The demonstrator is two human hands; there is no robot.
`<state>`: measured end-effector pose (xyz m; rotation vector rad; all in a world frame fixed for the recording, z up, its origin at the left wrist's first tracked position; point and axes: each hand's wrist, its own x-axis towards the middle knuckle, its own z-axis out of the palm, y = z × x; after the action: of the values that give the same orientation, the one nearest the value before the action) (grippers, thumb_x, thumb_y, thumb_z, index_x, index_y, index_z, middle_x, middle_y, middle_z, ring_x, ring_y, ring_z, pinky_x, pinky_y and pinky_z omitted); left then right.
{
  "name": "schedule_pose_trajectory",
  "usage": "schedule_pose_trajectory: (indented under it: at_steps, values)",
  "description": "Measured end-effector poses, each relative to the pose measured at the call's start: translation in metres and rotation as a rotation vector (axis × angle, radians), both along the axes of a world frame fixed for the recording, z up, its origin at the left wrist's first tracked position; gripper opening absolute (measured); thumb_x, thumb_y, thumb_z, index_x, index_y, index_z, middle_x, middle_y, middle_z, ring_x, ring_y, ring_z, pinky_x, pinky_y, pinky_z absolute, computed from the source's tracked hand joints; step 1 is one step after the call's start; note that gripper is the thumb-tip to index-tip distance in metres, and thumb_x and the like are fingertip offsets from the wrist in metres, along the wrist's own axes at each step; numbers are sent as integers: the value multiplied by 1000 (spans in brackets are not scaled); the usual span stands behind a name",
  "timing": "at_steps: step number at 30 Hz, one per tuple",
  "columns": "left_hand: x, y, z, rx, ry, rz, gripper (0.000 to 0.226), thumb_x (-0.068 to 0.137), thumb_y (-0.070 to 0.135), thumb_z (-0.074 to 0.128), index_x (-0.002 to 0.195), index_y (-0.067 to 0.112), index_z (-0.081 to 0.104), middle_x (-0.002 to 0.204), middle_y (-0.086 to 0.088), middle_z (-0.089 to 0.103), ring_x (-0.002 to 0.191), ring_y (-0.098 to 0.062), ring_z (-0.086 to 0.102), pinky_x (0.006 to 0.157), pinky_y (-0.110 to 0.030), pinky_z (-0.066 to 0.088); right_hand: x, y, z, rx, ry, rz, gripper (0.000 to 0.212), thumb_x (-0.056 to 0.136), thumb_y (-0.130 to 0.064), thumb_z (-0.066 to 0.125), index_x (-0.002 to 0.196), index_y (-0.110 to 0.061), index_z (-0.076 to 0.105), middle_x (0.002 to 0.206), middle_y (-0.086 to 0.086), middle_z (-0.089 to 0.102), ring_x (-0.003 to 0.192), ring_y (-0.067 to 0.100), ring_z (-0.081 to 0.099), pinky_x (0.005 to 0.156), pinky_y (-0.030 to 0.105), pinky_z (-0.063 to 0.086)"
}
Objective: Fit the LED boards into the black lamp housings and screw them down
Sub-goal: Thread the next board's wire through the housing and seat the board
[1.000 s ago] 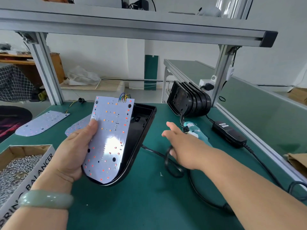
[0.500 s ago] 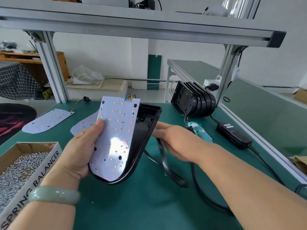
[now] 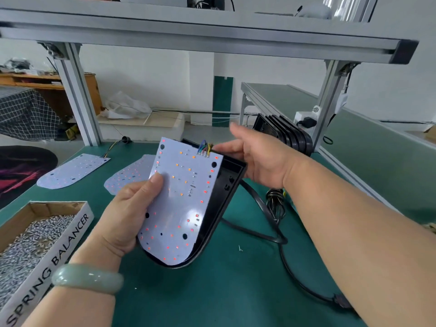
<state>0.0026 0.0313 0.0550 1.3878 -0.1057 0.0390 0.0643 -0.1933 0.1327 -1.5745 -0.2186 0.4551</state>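
The right hand (image 3: 259, 161) has risen from the bench (image 3: 212, 291) to the wires (image 3: 204, 148) of the LED board (image 3: 186, 197); its grip I cannot tell. The left hand (image 3: 127, 208) clasps board and housing (image 3: 230, 182) together aloft, so seating looks underway.

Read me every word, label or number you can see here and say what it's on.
"SPRING BALANCER": black capitals on the white side of the brown cardboard box of silver screws.
On the white LED board held in the left hand, any markings are too small to read.
Nothing else carries readable text.
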Motion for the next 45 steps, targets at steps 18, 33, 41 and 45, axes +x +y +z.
schedule_pose_trajectory:
  at_steps: [18, 33, 41, 45]
  values:
    - [-21, -16, 19, 75, -225, -65, 58, 58, 72, 74, 76, 17, 77, 70, -4, 74, 55, -17, 68, 49, -23, 52, -19, 18, 22, -777, -380, -56, 39, 87, 1, 45, 52, -18, 41, 40, -8, 33, 37, 9, 26, 39, 21, 21]
    - [-24, -11, 23, 130, -226, -14, 64, 53, 76, 72, 72, 15, 76, 65, -5, 72, 51, -17, 65, 46, -22, 50, -32, 17, 15, -781, -622, 154, 33, 92, -13, 57, 62, -11, 43, 66, 8, 43, 66, 18, 33, 60, 31, 33]
    - [-25, -14, 25, 204, -279, -35, 56, 54, 79, 69, 71, 26, 77, 63, 3, 72, 50, -9, 63, 46, -16, 48, -20, 14, -1, -349, -233, -4, 38, 88, -5, 54, 53, -18, 55, 58, 4, 53, 56, 14, 50, 64, 24, 47]
    - [-19, -12, 19, 117, -195, 2, 60, 53, 76, 72, 64, 17, 75, 58, -1, 69, 45, -13, 61, 44, -18, 47, -19, -6, -4, -25, -50, 249, 16, 72, -23, 64, 63, -15, 75, 69, 0, 72, 61, 13, 68, 59, 22, 54]
